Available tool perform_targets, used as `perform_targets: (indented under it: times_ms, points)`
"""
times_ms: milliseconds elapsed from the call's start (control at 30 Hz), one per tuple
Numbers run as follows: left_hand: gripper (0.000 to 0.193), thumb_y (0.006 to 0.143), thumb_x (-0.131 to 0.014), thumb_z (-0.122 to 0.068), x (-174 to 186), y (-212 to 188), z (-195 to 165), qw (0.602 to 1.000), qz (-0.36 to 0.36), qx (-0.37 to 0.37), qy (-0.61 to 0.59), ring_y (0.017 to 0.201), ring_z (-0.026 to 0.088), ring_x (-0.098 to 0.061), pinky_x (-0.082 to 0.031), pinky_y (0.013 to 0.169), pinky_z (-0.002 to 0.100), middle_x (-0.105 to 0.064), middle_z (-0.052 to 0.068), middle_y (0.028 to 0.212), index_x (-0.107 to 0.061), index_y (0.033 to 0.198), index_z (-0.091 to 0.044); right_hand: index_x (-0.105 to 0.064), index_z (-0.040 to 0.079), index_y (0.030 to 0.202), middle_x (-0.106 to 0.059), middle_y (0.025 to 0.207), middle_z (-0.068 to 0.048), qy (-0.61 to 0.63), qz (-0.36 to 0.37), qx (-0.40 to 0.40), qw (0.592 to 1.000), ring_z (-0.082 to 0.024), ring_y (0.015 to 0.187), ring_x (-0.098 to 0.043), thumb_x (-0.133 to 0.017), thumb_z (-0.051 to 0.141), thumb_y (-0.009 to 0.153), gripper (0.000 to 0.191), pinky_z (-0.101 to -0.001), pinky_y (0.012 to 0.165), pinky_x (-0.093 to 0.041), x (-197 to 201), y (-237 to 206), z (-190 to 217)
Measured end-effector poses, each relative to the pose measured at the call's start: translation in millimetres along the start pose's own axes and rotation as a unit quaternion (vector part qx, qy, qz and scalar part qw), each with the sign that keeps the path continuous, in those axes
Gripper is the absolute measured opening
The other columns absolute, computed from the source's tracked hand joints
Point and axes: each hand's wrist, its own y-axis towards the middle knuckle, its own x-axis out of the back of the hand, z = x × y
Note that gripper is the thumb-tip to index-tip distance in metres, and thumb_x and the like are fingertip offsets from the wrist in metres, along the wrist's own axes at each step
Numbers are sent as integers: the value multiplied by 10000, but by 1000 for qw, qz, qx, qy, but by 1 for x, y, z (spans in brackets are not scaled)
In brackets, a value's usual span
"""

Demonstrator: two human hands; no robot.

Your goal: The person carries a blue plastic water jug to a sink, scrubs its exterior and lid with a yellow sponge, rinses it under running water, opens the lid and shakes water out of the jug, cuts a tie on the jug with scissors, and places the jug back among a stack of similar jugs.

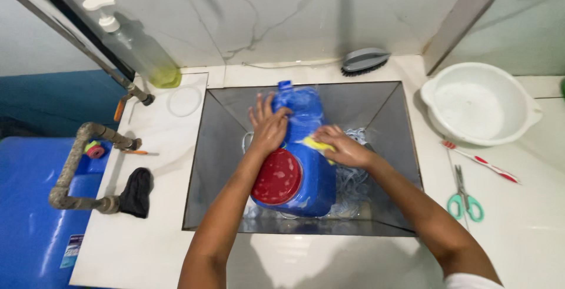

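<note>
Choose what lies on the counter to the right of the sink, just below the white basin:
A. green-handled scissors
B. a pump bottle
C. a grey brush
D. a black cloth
A: the green-handled scissors lie on the white counter below the white basin, beside a red-and-white toothbrush.

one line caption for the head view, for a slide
Left hand steadies a blue jug in a sink while right hand presses a yellow sponge on it.

Wall: white marble-look panels (265,12) with grey veins, running across twelve o'clock.
Counter: glossy white tiled top (159,230) surrounding a square sunken grey sink basin (218,148) at centre.
Pipework: a rough grey pipe (70,171) at nine o'clock, above a blue tank (29,206).
Corner: a grey metal strip (465,18) at one o'clock.
Light: even, soft reflections on the counter at six o'clock.
</note>
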Motion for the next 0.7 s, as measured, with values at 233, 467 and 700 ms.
perform_targets:
  times_ms: [233, 467, 700]
  points:
    - [382, 989, -511, -350, -9, -32, -7, 982, -184, 14, 46, 1495, 514, -235, -71, 1105, 792, -428, 328, 1480, -675, 1051, -12, -713, 19, 1254, -703, 1075, -227, -152, -324, -367, 858, -323, 882, -695, -536, 76, 1033, 290, -412, 837, -570, 159, -140, 12]
    - [536, 1060, -424, -499, 36, -93, -15, 992, -59, -72, 83, 783, 401, -719, -564, 683, 516, -738, 219, 845, -658, 967, -25, -523, 3, 1486, -451, 1557, -270, -212, -200, -256, 922, -417, 1492, -389, -502, 462, 1065, 623, -508, 1226, -315, 137, -56, 66]
    - [325, 1044, -532, -254, 92, -118, 35, 950, -103, -250, -153, 887, 452, -669, -527, 802, 569, -694, 260, 931, -682, 940, 15, -499, 343, 1486, -345, 1619, -125, -331, -40, -323, 886, -494, 1434, -300, -418, 696, 925, 669, -712, 1078, -285, 40, 120, 170]
